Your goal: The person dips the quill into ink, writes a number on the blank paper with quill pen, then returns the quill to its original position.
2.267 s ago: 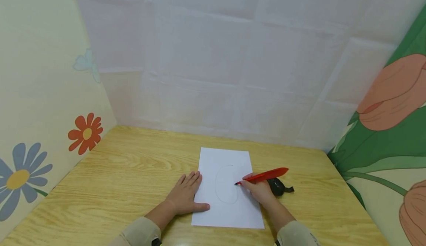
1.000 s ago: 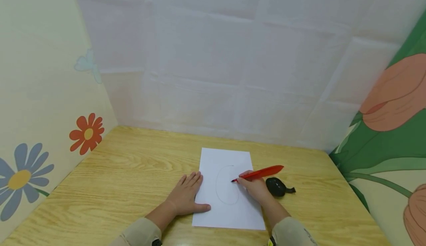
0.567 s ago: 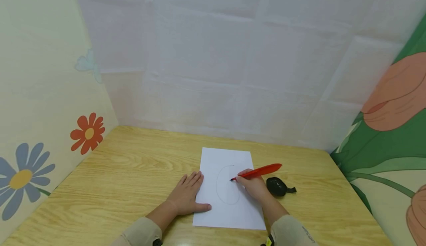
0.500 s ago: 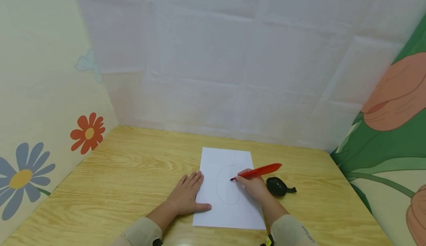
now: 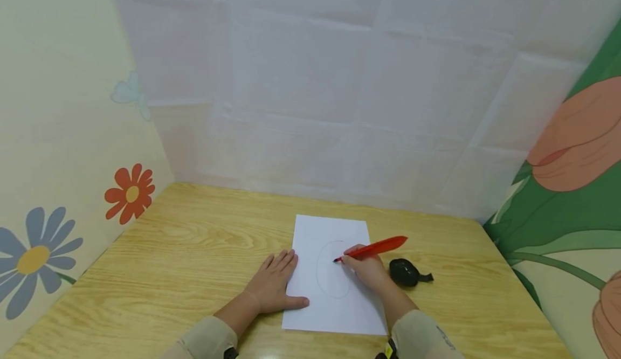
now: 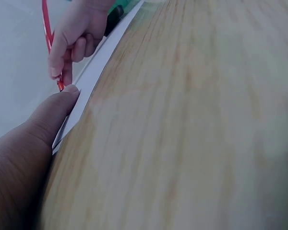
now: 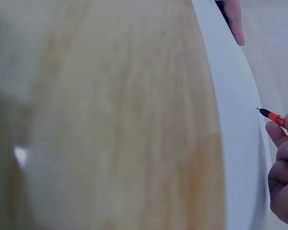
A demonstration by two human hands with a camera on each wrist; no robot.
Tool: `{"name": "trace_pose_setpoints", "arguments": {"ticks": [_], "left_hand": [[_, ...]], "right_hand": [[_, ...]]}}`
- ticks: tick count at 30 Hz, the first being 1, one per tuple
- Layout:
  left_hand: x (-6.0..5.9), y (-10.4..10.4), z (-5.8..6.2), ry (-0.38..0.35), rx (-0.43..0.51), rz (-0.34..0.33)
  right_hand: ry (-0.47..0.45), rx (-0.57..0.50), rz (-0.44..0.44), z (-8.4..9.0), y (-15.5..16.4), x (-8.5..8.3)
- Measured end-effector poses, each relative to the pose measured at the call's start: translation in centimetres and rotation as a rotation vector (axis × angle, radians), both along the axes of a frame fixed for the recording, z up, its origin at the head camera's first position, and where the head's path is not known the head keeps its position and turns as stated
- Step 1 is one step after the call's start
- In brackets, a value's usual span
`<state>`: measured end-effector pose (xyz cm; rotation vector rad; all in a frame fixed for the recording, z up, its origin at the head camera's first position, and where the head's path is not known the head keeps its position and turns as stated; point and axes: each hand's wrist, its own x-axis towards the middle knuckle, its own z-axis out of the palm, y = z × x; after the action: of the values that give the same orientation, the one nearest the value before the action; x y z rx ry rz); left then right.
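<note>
R fingers (image 5: 356, 255) grip red pen (image 5: 375, 248); L hand (image 5: 271, 286) flat on paper (image 5: 335, 305); black lump (image 5: 402, 273) head view only.

We are seeing a black object (image 5: 405, 272) lying on the wooden table (image 5: 194, 251), flowered panels (image 5: 58, 186) standing around.

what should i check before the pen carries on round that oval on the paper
1. Left hand pressing flat on the paper edge: ok.
2. Right hand gripping the red pen: ok.
3. Pen tip on the oval line: cannot tell; it sits at the line's right side.
4. Oval closed at the top: cannot tell, line too faint.
5. Black object off the paper, beside the right hand: ok.
6. Paper lying flat on the table: ok.
</note>
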<state>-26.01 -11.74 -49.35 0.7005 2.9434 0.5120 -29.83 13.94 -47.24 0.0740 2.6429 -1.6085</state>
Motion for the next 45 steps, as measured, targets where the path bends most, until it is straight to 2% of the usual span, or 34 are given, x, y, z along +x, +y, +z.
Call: {"name": "trace_pose_setpoints", "arguments": {"ticks": [9,18,27,45], "left_hand": [[0.0,0.1,0.1,0.003,-0.013,0.001],[0.4,0.2,0.8,-0.014,-0.006,0.007],[0.3,0.1,0.5,-0.016,-0.013,-0.001],[0.5,0.2,1.0,-0.018,0.007,0.002]], "right_hand": [[0.022,-0.019,0.029,0.0,-0.3,-0.1],[0.035,-0.044,0.032,0.0,-0.8,-0.3],[0.045,-0.047,0.028,-0.3,-1.0,-0.5],[0.002,-0.025,0.056,-0.3,-1.7,-0.8]]}}
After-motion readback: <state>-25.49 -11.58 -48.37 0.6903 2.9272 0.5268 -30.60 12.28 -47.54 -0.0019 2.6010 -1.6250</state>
